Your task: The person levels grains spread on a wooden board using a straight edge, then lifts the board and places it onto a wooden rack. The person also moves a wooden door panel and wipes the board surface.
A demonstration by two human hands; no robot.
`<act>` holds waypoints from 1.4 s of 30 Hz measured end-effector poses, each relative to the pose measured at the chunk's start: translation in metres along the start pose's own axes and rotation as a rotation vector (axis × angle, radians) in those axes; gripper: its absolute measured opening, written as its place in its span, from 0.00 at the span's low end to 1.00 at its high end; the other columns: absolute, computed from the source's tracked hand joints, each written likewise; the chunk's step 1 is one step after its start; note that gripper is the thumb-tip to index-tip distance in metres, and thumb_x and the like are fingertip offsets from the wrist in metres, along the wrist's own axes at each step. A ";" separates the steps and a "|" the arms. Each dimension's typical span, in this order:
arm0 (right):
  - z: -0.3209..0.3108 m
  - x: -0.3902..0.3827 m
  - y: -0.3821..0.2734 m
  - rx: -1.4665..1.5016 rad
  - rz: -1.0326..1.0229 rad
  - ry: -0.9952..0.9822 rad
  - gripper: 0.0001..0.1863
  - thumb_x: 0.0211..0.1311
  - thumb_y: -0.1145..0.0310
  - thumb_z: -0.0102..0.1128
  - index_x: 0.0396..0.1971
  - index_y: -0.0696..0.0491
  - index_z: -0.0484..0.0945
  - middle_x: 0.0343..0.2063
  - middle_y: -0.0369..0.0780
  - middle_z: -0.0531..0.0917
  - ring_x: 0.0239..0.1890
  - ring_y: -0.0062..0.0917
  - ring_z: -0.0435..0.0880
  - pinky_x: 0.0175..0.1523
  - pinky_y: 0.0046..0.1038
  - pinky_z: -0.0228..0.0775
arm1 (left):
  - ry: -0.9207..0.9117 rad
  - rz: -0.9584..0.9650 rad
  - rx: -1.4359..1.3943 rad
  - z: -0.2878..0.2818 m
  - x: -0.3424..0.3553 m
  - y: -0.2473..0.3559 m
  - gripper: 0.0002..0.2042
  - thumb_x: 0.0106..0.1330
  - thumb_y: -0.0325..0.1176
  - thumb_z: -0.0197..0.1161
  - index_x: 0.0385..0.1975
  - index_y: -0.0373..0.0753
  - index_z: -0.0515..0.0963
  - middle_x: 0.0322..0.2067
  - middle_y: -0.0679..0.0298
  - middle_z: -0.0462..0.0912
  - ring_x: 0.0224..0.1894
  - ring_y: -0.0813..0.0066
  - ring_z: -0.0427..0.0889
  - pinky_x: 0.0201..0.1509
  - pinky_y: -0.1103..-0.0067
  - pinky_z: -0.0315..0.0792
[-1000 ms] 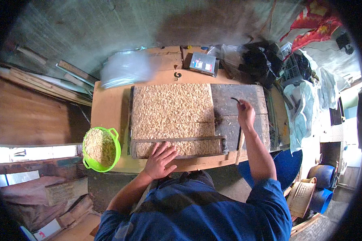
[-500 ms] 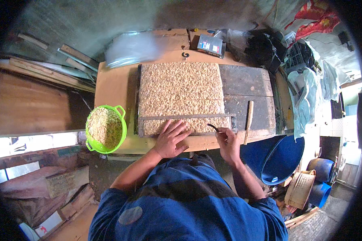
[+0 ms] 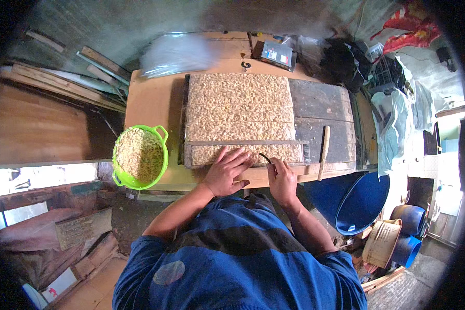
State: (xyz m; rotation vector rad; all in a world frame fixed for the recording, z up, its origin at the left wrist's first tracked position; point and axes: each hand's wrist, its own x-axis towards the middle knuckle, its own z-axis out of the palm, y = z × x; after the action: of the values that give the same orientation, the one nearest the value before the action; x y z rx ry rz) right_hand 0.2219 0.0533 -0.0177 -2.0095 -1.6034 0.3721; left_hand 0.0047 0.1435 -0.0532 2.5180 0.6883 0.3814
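My left hand (image 3: 227, 173) rests with fingers spread on the front strip of pale granular slab (image 3: 204, 153), which lies inside a narrow rectangular frame (image 3: 301, 151). My right hand (image 3: 279, 174) grips a thin curved dark tool (image 3: 264, 157) at that strip, just right of my left hand. Behind the frame a wide sheet of the same granular material (image 3: 239, 98) covers much of a dark board (image 3: 323, 101). A pale wooden roller or stick (image 3: 325, 150) lies on the board at right. A green colander (image 3: 162, 165) full of pale granules stands at the left.
The wooden table (image 3: 151, 103) also carries plastic sheets (image 3: 173, 54) and a dark box (image 3: 278, 53) at the back. Planks (image 3: 67, 90) lean at left. Bags (image 3: 390, 126) hang at right, above blue barrels (image 3: 359, 201) and a beige tub (image 3: 380, 243).
My right hand has come from the right side of the board down to the front strip with the curved tool, then slightly left. The view has shifted, so the table sits higher in the picture.
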 end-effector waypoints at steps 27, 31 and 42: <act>-0.047 -0.041 0.050 0.158 0.291 0.111 0.08 0.65 0.72 0.65 0.43 0.56 0.81 0.30 0.46 0.84 0.32 0.40 0.85 0.39 0.37 0.76 | 0.116 -0.068 0.028 0.022 0.024 0.028 0.37 0.64 0.66 0.59 0.64 0.44 0.75 0.63 0.51 0.67 0.68 0.50 0.64 0.73 0.52 0.50; -0.053 -0.044 0.062 0.167 0.267 0.150 0.09 0.65 0.72 0.65 0.43 0.57 0.81 0.30 0.46 0.84 0.32 0.40 0.85 0.39 0.37 0.76 | 0.086 -0.049 -0.008 0.027 0.037 0.037 0.35 0.66 0.65 0.58 0.65 0.45 0.75 0.66 0.50 0.66 0.72 0.49 0.61 0.76 0.52 0.47; -0.064 -0.044 0.080 0.170 0.292 0.231 0.08 0.65 0.72 0.64 0.43 0.57 0.82 0.31 0.47 0.85 0.32 0.39 0.86 0.39 0.36 0.77 | -0.052 0.051 -0.028 0.054 0.086 0.063 0.34 0.69 0.65 0.52 0.69 0.50 0.72 0.72 0.49 0.64 0.78 0.48 0.53 0.80 0.51 0.38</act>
State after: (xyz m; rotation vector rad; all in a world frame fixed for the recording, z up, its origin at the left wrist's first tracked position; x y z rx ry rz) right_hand 0.3097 -0.0163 -0.0156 -2.0720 -1.1051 0.3556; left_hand 0.1221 0.1212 -0.0531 2.5137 0.5960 0.3394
